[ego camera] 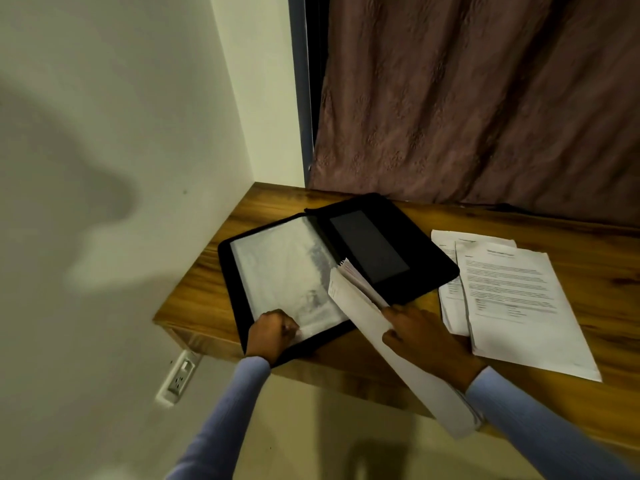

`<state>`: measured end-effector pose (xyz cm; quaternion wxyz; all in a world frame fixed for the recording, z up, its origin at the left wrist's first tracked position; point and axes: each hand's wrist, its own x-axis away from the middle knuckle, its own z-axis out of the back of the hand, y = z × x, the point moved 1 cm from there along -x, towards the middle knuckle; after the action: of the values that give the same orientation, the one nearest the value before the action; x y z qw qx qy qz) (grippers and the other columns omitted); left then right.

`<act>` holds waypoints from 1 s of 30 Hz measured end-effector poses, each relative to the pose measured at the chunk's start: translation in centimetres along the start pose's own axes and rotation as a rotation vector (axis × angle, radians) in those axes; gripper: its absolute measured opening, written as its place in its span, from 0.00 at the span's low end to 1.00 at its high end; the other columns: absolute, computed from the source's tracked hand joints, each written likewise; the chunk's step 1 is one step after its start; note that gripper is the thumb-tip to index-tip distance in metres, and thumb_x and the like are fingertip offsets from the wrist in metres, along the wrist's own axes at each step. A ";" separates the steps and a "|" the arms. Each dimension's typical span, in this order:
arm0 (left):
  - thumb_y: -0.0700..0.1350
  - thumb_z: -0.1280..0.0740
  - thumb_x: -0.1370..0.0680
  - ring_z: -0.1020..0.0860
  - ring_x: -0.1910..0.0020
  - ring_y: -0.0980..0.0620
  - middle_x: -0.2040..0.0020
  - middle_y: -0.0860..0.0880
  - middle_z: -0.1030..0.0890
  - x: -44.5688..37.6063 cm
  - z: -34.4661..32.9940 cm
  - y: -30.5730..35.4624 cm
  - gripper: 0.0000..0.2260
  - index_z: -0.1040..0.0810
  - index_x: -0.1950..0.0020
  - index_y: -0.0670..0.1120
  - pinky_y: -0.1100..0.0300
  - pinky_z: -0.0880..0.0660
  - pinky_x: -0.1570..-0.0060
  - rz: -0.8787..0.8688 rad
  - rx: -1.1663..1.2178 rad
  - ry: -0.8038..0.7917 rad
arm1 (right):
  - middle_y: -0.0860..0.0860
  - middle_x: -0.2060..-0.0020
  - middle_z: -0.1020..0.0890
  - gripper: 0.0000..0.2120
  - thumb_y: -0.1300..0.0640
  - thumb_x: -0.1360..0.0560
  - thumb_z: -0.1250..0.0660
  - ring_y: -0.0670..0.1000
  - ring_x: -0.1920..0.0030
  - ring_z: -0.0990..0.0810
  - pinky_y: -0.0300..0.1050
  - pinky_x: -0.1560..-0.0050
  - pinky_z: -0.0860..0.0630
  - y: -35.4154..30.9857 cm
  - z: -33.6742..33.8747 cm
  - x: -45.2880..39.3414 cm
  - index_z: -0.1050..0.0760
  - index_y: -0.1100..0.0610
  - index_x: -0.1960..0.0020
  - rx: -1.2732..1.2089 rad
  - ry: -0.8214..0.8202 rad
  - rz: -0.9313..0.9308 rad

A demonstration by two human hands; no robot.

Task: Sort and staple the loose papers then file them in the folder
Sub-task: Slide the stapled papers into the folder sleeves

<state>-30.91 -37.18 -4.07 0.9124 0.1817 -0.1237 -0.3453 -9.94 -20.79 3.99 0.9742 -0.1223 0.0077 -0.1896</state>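
Note:
A black folder (pixel 391 216) lies open on the wooden desk (pixel 214 289), its left half showing clear plastic sleeves (pixel 284 268). My left hand (pixel 272 336) pinches the near corner of the top sleeve. My right hand (pixel 420 336) grips a bundle of white papers (pixel 363 310), held tilted with its far end over the folder's middle and its near end past the desk's front edge. Two more stacks of printed papers (pixel 516 292) lie flat on the desk to the right of the folder. No stapler is in view.
The desk sits in a corner, with a pale wall on the left and a brown curtain (pixel 467 98) behind it. A wall socket (pixel 178 375) is below the desk's left end. The desk's front edge runs under my forearms.

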 end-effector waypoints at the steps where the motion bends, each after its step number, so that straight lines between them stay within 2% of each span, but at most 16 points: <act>1: 0.48 0.33 0.25 0.21 0.50 0.46 0.48 0.49 0.18 0.1 0.0 0.0 0.07 0.17 0.52 0.49 0.57 0.24 0.50 -0.014 -0.012 0.008 | 0.54 0.46 0.22 0.15 0.53 0.21 0.45 0.52 0.47 0.23 0.37 0.48 0.29 0.0 0.0 0.2 0.30 0.57 0.38 0.010 -0.013 0.006; 7: 0.42 0.34 0.25 0.19 0.50 0.45 0.51 0.47 0.15 0.5 1.2 0.1 0.10 0.17 0.48 0.49 0.56 0.23 0.47 -0.022 0.060 0.154 | 0.55 0.42 0.22 0.19 0.50 0.21 0.46 0.53 0.44 0.23 0.40 0.44 0.29 0.1 -0.7 1.3 0.31 0.56 0.34 0.001 -0.093 0.009; 10: 0.39 0.35 0.26 0.19 0.57 0.43 0.59 0.45 0.17 1.0 2.0 0.5 0.06 0.20 0.52 0.46 0.54 0.22 0.55 -0.129 0.010 0.141 | 0.56 0.43 0.21 0.25 0.47 0.24 0.51 0.54 0.46 0.22 0.41 0.45 0.28 0.3 -0.5 1.9 0.29 0.58 0.35 -0.022 -0.094 0.006; 12: 0.35 0.37 0.27 0.21 0.58 0.42 0.58 0.44 0.20 1.1 2.4 0.6 0.06 0.24 0.56 0.44 0.53 0.23 0.58 -0.217 -0.094 0.088 | 0.56 0.44 0.21 0.29 0.46 0.28 0.53 0.55 0.46 0.22 0.42 0.45 0.28 0.4 -0.5 2.4 0.29 0.58 0.35 -0.040 -0.081 0.013; 14: 0.30 0.35 0.31 0.21 0.55 0.42 0.53 0.44 0.22 1.3 2.8 1.1 0.10 0.21 0.57 0.43 0.56 0.23 0.57 -0.234 -0.238 0.081 | 0.59 0.44 0.20 0.30 0.46 0.29 0.51 0.58 0.46 0.21 0.45 0.44 0.28 0.4 -0.6 2.6 0.28 0.60 0.36 -0.073 -0.087 0.005; 15: 0.28 0.31 0.35 0.20 0.56 0.41 0.53 0.43 0.21 1.5 3.0 1.3 0.12 0.19 0.58 0.42 0.57 0.22 0.61 -0.246 -0.311 0.113 | 0.60 0.45 0.20 0.30 0.46 0.29 0.50 0.59 0.47 0.21 0.47 0.44 0.27 0.3 -0.8 2.8 0.27 0.62 0.37 -0.092 -0.093 0.005; 17: 0.27 0.24 0.48 0.19 0.64 0.43 0.60 0.43 0.19 1.9 3.3 1.8 0.19 0.16 0.62 0.43 0.60 0.22 0.75 -0.256 -0.410 0.178 | 0.59 0.44 0.21 0.30 0.45 0.29 0.50 0.59 0.45 0.22 0.48 0.42 0.28 0.1 -1.1 2.9 0.28 0.61 0.36 -0.077 -0.098 0.015; 19: 0.27 0.23 0.52 0.19 0.65 0.45 0.62 0.44 0.19 2.0 3.4 2.0 0.25 0.15 0.59 0.45 0.61 0.24 0.80 -0.254 -0.425 0.271 | 0.56 0.39 0.24 0.34 0.41 0.29 0.56 0.56 0.41 0.25 0.45 0.38 0.31 -0.4 -0.7 2.9 0.32 0.58 0.32 -0.010 -0.126 0.035; 20: 0.27 0.23 0.50 0.19 0.64 0.45 0.60 0.45 0.19 2.0 3.3 2.0 0.26 0.15 0.56 0.46 0.61 0.24 0.79 -0.249 -0.404 0.292 | 0.55 0.36 0.26 0.34 0.40 0.28 0.58 0.55 0.38 0.27 0.44 0.37 0.33 -0.8 -0.3 2.9 0.35 0.56 0.30 0.044 -0.158 0.058; 22: 0.27 0.25 0.45 0.19 0.59 0.44 0.54 0.45 0.20 2.2 3.3 2.4 0.28 0.16 0.49 0.48 0.59 0.22 0.76 -0.220 -0.325 0.283 | 0.53 0.31 0.32 0.26 0.44 0.21 0.53 0.54 0.33 0.32 0.44 0.33 0.38 -1.7 0.5 3.1 0.41 0.56 0.27 0.138 -0.250 0.101; 24: 0.27 0.28 0.39 0.20 0.54 0.43 0.48 0.45 0.21 2.5 3.5 3.0 0.29 0.19 0.43 0.49 0.56 0.19 0.68 -0.212 -0.262 0.275 | 0.53 0.29 0.36 0.23 0.50 0.19 0.48 0.55 0.31 0.35 0.48 0.31 0.39 -2.6 0.9 3.5 0.45 0.56 0.26 0.204 -0.314 0.119; 27: 0.31 0.32 0.31 0.23 0.49 0.44 0.41 0.45 0.27 2.8 3.7 3.4 0.27 0.24 0.36 0.52 0.55 0.20 0.55 -0.213 -0.184 0.277 | 0.57 0.34 0.31 0.20 0.50 0.20 0.47 0.57 0.40 0.27 0.51 0.39 0.30 -3.2 0.4 3.2 0.38 0.57 0.30 0.335 -0.232 0.165; 30: 0.32 0.32 0.30 0.22 0.50 0.43 0.42 0.45 0.27 2.9 3.7 3.9 0.25 0.24 0.37 0.50 0.55 0.20 0.56 -0.215 -0.145 0.295 | 0.57 0.34 0.32 0.19 0.52 0.21 0.44 0.57 0.45 0.25 0.49 0.47 0.30 -4.1 -0.3 2.5 0.36 0.58 0.32 0.306 -0.225 0.146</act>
<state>-27.83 -37.35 1.19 0.8892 0.1763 0.0564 -0.4185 -9.16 -25.48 4.76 0.9873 0.0075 -0.1212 -0.1024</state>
